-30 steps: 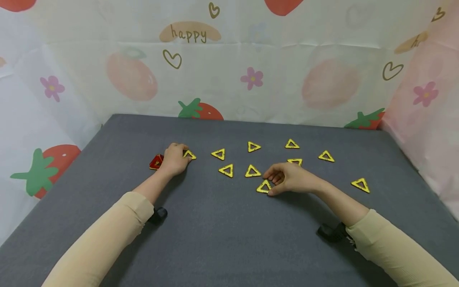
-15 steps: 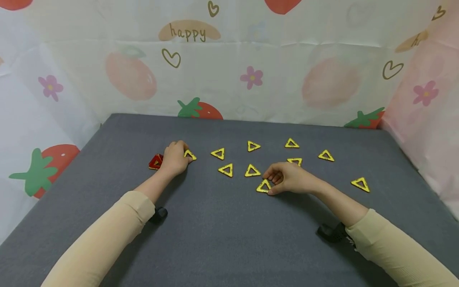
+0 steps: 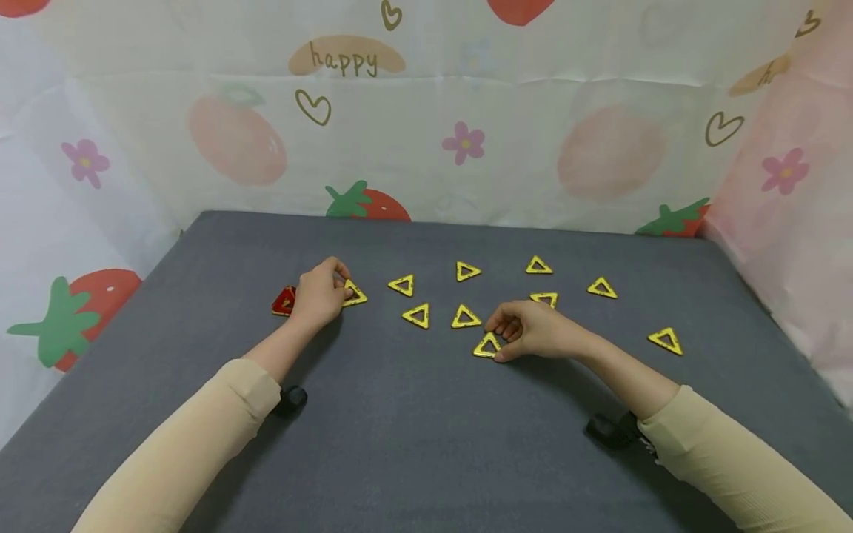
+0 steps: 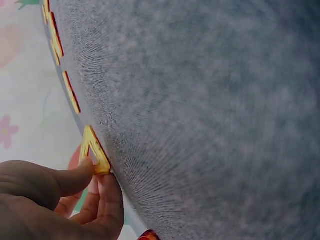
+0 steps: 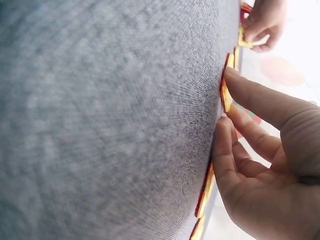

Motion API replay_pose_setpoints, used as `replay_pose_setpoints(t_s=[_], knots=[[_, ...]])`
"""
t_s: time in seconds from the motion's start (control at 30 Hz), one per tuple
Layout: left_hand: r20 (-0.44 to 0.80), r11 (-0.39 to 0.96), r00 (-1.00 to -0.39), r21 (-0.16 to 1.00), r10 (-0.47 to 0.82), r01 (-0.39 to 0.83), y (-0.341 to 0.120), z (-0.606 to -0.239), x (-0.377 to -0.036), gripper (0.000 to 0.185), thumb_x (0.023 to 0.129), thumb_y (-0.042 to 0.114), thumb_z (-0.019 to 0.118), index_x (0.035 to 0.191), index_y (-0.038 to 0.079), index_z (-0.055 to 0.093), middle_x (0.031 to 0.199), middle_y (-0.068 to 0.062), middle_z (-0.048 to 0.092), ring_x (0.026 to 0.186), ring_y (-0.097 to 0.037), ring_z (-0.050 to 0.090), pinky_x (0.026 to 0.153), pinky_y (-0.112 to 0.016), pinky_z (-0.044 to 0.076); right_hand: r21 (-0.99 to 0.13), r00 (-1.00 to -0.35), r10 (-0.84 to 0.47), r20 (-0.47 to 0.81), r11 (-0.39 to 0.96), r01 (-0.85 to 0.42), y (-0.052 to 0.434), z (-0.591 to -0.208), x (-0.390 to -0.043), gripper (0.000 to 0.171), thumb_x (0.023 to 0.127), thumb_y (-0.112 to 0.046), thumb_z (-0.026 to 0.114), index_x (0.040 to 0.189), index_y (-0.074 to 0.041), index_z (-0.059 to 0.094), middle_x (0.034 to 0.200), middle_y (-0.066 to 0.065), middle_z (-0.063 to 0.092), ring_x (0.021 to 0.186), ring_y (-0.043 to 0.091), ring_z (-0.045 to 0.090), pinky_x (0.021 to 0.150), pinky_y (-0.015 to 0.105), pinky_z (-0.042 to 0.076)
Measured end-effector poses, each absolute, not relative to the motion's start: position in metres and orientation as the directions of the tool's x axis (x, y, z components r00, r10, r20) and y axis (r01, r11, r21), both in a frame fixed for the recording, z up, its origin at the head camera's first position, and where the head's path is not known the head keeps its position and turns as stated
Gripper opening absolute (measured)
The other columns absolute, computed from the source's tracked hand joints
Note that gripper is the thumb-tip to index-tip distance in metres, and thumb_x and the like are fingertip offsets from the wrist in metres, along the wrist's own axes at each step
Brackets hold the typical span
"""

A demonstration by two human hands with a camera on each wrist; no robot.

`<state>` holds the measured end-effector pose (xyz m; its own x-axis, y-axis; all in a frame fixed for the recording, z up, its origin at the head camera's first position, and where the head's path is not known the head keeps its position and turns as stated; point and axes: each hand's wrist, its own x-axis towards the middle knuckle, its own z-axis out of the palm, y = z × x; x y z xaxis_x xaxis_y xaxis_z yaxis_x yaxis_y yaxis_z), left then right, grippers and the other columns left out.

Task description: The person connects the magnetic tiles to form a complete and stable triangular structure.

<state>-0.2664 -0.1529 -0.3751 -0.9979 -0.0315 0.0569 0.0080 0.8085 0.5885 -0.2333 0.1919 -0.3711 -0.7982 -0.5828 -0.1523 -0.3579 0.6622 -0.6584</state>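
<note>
My left hand (image 3: 320,292) pinches a yellow triangle frame (image 3: 354,294) between thumb and fingers at the left of the table. In the left wrist view that yellow triangle (image 4: 100,157) stands tilted up off the grey cloth. Just left of this hand lies a red triangular piece (image 3: 284,301), partly hidden by it. My right hand (image 3: 536,331) holds another yellow triangle (image 3: 487,346) by its edges, thumb and index finger on it, flat on the cloth. Seen from the right wrist, this triangle (image 5: 227,90) has a red underside.
Several more yellow triangles lie spread out, among them one triangle (image 3: 466,317) behind the right hand's piece and one triangle (image 3: 666,341) far right. Another triangle (image 3: 543,298) is partly covered by the right hand. A printed curtain (image 3: 426,111) rises behind the grey table (image 3: 413,444).
My left hand has lifted its yellow triangle slightly, and more of the piece shows. The right hand keeps its place on its triangle. The head view has shifted a little.
</note>
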Motion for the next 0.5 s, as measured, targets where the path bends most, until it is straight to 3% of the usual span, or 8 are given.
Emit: replay_pose_setpoints(t_s=[0.3, 0.5], knots=[[0.082, 0.748, -0.997, 0.661, 0.003, 0.057, -0.148, -0.370, -0.264, 0.019, 0.089, 0.018, 0.062, 0.106, 0.010, 0.056, 0.092, -0.014, 0.065, 0.075, -0.023, 0.059, 0.062, -0.026, 0.043, -0.668, -0.795, -0.588, -0.152, 0.654, -0.356, 0.191, -0.371, -0.233, 0.041, 0.075, -0.024, 0.078, 0.111, -0.014, 0.062, 0.108, 0.005, 0.061, 0.097, 0.016, 0.058, 0.086, 0.031, 0.049], [0.065, 0.679, -0.990, 0.722, 0.126, 0.134, -0.127, -0.369, -0.254, 0.020, 0.090, 0.017, 0.062, 0.106, 0.008, 0.056, 0.093, -0.014, 0.067, 0.069, -0.020, 0.064, 0.059, -0.025, 0.049, -0.658, -0.804, -0.572, -0.164, 0.670, -0.343, 0.192, -0.370, -0.233, 0.040, 0.074, -0.023, 0.078, 0.110, -0.016, 0.062, 0.107, 0.001, 0.061, 0.097, 0.014, 0.058, 0.085, 0.029, 0.050]])
